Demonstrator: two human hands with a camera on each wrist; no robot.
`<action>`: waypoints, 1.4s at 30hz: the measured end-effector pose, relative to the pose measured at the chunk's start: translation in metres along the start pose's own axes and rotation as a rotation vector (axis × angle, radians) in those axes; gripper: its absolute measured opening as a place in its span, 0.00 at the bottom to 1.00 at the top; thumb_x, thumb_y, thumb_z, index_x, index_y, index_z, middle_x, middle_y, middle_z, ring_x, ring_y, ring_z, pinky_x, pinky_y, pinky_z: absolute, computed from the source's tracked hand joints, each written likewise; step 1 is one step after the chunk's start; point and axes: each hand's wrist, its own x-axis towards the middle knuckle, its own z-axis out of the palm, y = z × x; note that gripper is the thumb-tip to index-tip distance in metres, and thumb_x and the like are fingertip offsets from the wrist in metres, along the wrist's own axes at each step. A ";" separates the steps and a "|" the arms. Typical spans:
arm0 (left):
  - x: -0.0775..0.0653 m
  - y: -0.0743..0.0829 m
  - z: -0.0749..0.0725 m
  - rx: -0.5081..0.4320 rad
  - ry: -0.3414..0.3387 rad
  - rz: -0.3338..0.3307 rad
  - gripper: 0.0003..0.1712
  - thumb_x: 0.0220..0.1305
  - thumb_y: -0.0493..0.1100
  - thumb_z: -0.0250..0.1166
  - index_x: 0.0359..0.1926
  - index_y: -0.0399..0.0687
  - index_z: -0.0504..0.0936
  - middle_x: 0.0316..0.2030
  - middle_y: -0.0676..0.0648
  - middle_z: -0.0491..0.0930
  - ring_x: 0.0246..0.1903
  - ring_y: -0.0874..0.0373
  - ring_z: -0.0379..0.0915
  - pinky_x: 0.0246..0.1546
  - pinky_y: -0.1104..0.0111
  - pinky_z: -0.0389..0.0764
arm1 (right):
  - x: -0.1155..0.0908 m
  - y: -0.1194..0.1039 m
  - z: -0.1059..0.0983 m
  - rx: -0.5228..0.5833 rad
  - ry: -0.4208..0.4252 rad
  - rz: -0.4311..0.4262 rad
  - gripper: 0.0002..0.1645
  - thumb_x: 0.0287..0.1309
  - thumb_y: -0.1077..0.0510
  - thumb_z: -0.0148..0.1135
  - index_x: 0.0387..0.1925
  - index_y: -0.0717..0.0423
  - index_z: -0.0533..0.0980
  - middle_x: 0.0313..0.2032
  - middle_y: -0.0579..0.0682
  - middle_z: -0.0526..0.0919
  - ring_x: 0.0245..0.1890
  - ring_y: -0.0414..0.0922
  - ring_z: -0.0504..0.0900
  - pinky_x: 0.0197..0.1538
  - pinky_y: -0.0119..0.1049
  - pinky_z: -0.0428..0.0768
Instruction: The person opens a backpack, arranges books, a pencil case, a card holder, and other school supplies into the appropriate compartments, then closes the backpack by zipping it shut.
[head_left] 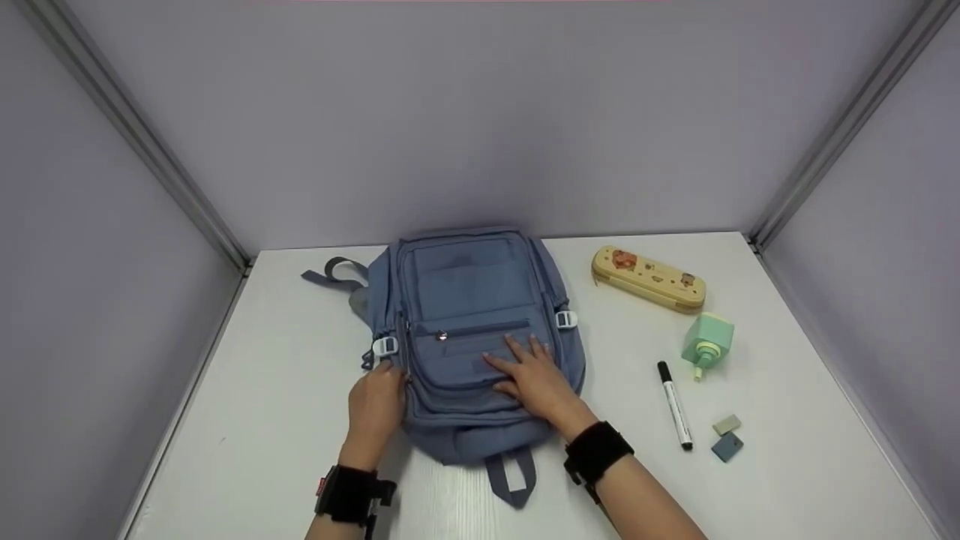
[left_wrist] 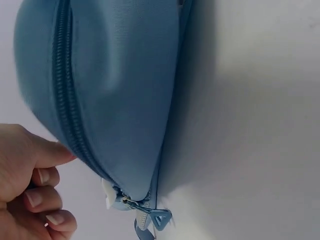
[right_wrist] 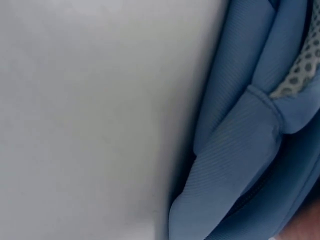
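A blue backpack (head_left: 472, 285) lies front side up on the white table, its top handle (head_left: 514, 491) toward the near edge. At its left side my left hand (head_left: 377, 401) has curled fingers and pinches a zipper pull along the edge of the front panel; the pull itself is mostly hidden by the fingertips. In the left wrist view, the left hand (left_wrist: 30, 180) touches the bag's side beyond a dark zipper (left_wrist: 65, 90). A triangular zipper pull (left_wrist: 161, 218) hangs lower down. My right hand (head_left: 536, 382) rests with spread fingers on the front pocket.
On the right lie a yellow pencil case (head_left: 649, 279), a green square bottle (head_left: 708, 337) with a pump-like top, a black-capped marker (head_left: 676, 409) and two small blocks, one pale (head_left: 726, 425), one dark blue (head_left: 727, 448). A strap (head_left: 330, 279) extends left. Grey walls surround the table.
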 end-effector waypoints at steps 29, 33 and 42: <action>-0.020 0.070 -0.027 -0.040 -0.171 -0.094 0.13 0.49 0.42 0.77 0.17 0.48 0.81 0.18 0.52 0.76 0.18 0.54 0.75 0.19 0.60 0.74 | -0.002 -0.011 -0.004 -0.031 0.014 0.033 0.30 0.64 0.44 0.62 0.65 0.47 0.73 0.68 0.62 0.65 0.66 0.71 0.60 0.62 0.66 0.61; -0.016 0.072 -0.030 -0.042 -0.151 -0.136 0.17 0.50 0.44 0.77 0.15 0.49 0.77 0.16 0.53 0.73 0.15 0.56 0.71 0.18 0.61 0.72 | -0.003 -0.032 -0.009 0.037 0.064 -0.054 0.24 0.63 0.47 0.65 0.58 0.52 0.78 0.57 0.58 0.73 0.57 0.57 0.73 0.58 0.52 0.71; -0.012 0.085 -0.039 -0.078 -0.216 -0.172 0.24 0.54 0.40 0.71 0.12 0.52 0.65 0.13 0.54 0.64 0.12 0.61 0.61 0.13 0.66 0.63 | 0.001 -0.071 -0.006 0.283 0.020 -0.280 0.14 0.65 0.50 0.64 0.49 0.50 0.81 0.37 0.43 0.78 0.34 0.35 0.75 0.39 0.29 0.75</action>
